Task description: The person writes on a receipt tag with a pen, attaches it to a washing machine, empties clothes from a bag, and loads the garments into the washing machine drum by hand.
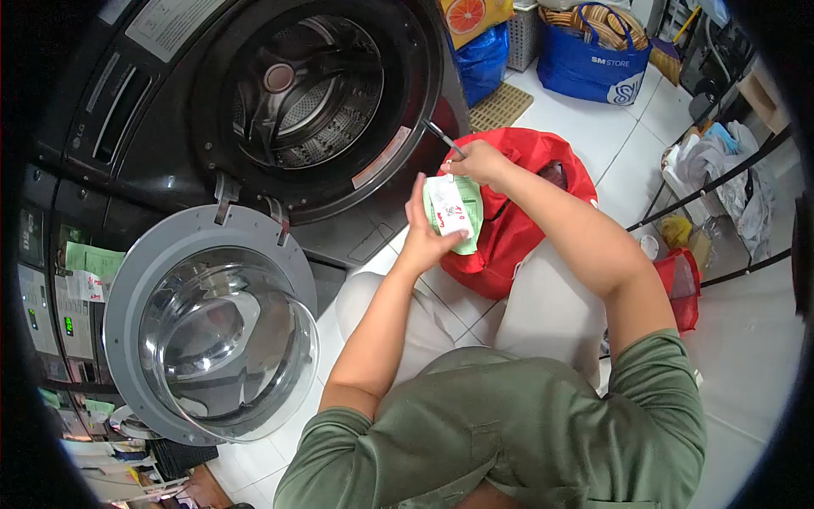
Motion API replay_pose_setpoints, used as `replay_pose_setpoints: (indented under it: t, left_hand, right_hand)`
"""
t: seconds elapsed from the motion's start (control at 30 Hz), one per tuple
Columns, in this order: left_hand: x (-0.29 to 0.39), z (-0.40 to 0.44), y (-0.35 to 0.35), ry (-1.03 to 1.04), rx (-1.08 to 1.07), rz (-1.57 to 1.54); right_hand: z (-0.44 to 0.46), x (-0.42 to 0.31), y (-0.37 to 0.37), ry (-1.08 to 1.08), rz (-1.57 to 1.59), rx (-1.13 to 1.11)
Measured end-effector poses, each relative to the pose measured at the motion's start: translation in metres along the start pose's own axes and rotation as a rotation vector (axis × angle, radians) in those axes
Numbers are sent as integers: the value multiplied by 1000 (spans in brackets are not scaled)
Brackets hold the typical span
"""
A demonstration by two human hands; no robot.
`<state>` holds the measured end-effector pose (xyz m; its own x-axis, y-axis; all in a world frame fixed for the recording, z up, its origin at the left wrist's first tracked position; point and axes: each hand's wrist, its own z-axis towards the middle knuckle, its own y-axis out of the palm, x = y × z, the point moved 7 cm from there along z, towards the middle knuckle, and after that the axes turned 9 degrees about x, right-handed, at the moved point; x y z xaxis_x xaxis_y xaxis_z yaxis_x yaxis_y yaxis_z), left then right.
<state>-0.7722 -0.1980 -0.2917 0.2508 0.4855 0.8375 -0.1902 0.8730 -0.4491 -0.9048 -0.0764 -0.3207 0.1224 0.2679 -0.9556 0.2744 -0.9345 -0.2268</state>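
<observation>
My left hand [426,231] holds a white paper slip [447,204] with red handwriting, laid over a green slip [469,242]. Its thumb presses on the lower part of the white paper. A dark pen [443,136] is gripped in my right hand [478,163], close to the top edge of the slips, and points up and left. Just beneath both hands stands a red fabric bag [551,153] with dark contents partly showing. To the left, the front-loading washer drum [339,110] is exposed, with its round glass door [212,327] swung wide.
A blue store bag [585,64] stands on the white tile floor at the back. Beside the washer lies a tan plastic mat [500,106]. On the right, a black rack bar [721,178] runs past piled cloths [746,204] and a red mesh bag [681,288].
</observation>
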Motion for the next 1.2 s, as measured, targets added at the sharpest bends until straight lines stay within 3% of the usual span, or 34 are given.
replay_pose_setpoints:
  t: [0.1, 0.3, 0.4, 0.5, 0.7, 0.9, 1.1, 1.13, 1.2]
  left_hand:
    - [-2, -14, 15, 63, -125, 158]
    - [-12, -5, 1, 149, 163, 212]
    - [-53, -1, -1, -268, 327, -438]
    - [-58, -1, -1, -554, 276, -757]
    - [-62, 1, -2, -463, 302, -732]
    - [-59, 0, 1, -512, 206, -739]
    - [-41, -6, 13, -652, -33, -1057]
    - [-38, -5, 15, -600, -108, -1047]
    - [-48, -4, 17, -590, -56, -844]
  right_hand:
    - [-5, -2, -11, 63, -38, 22]
    - [-8, -8, -15, 42, -121, 14]
    - [-8, -10, -11, -42, -154, 4]
    - [-8, -12, -5, -101, -132, -51]
    - [-13, -18, -6, -107, -183, -56]
    - [-9, -16, -9, -163, -204, -13]
    - [-5, -17, -11, -152, -197, -48]
    - [-7, -19, -11, -147, -172, -64]
    - [-11, -21, -10, -134, -120, -96]
